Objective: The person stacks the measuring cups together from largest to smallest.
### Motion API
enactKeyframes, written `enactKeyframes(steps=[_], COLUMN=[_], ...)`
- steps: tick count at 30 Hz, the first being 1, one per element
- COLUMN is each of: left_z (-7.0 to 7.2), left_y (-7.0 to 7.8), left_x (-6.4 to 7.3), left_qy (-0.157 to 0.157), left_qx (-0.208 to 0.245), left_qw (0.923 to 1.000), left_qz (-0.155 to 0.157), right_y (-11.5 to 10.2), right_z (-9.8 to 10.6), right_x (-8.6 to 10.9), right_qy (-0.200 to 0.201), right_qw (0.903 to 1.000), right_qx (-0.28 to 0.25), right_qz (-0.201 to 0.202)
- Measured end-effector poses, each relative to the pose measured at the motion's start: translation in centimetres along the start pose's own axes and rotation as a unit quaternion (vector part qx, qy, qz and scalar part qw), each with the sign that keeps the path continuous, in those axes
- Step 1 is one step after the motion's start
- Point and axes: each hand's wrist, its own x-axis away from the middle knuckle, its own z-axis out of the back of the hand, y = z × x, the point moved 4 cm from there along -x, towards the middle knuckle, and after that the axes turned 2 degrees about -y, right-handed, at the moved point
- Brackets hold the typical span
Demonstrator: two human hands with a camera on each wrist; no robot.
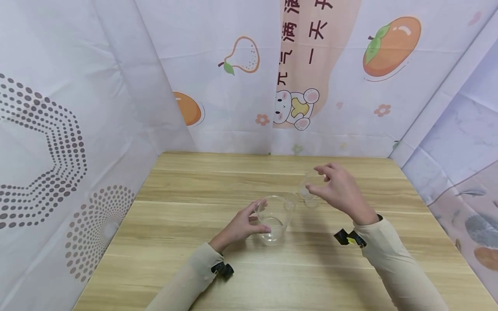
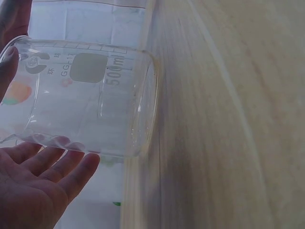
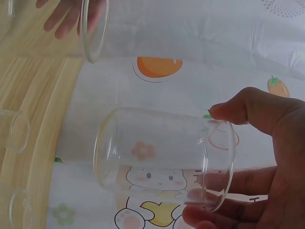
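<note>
A large clear glass beaker (image 1: 277, 216) marked 500ml stands upright on the wooden table. My left hand (image 1: 242, 224) is around its left side, with the thumb on the near wall and the other fingers on the far side. My right hand (image 1: 340, 188) holds a smaller clear beaker (image 3: 157, 152) from above, pinching it near the rim between thumb and fingers. This smaller beaker hangs upright above the tabletop, to the right of the large one. No liquid shows in either beaker.
Two small clear glass vessels (image 3: 16, 131) stand on the table (image 1: 186, 242) behind and right of the large beaker, hard to make out in the head view. A printed curtain (image 1: 233, 99) rises at the table's back edge, and more cloth hangs at both sides.
</note>
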Motion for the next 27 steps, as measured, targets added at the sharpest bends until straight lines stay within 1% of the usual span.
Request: enactKeyframes(steps=[8, 10, 11, 15, 17, 20, 27], left_z=[0.1, 0.1, 0.1, 0.2, 0.1, 0.0, 0.1], left_y=[0.1, 0.9, 0.9, 0.7, 0.0, 0.0, 0.0], left_x=[0.1, 0.2, 0.2, 0.3, 0.2, 0.2, 0.1], left_qy=[-0.009, -0.015, -0.015, -0.009, -0.002, -0.001, -0.001], left_qx=[0.003, 0.001, 0.001, 0.002, 0.006, 0.009, 0.013], left_qw=[1.0, 0.9999, 0.9999, 1.0, 1.0, 0.9999, 0.9999], left_qz=[-0.001, 0.003, 0.003, 0.002, -0.003, -0.004, 0.001], right_y=[-0.8, -1.1, -1.2, -1.7, -2.0, -2.2, -3.0], right_z=[-0.3, -0.4, -0.4, -0.7, -0.8, -1.0, -1.4], right_x=[0.0, -0.1, -0.1, -0.1, -0.1, 0.0, 0.1], right_qy=[0.002, 0.004, 0.005, 0.011, 0.016, 0.02, 0.013], right_qw=[0.9999, 0.9997, 0.9997, 0.9992, 0.9987, 0.9981, 0.9971], right_qx=[-0.013, -0.016, -0.017, -0.017, -0.015, -0.015, -0.023], right_qz=[0.01, 0.016, 0.019, 0.036, 0.046, 0.057, 0.071])
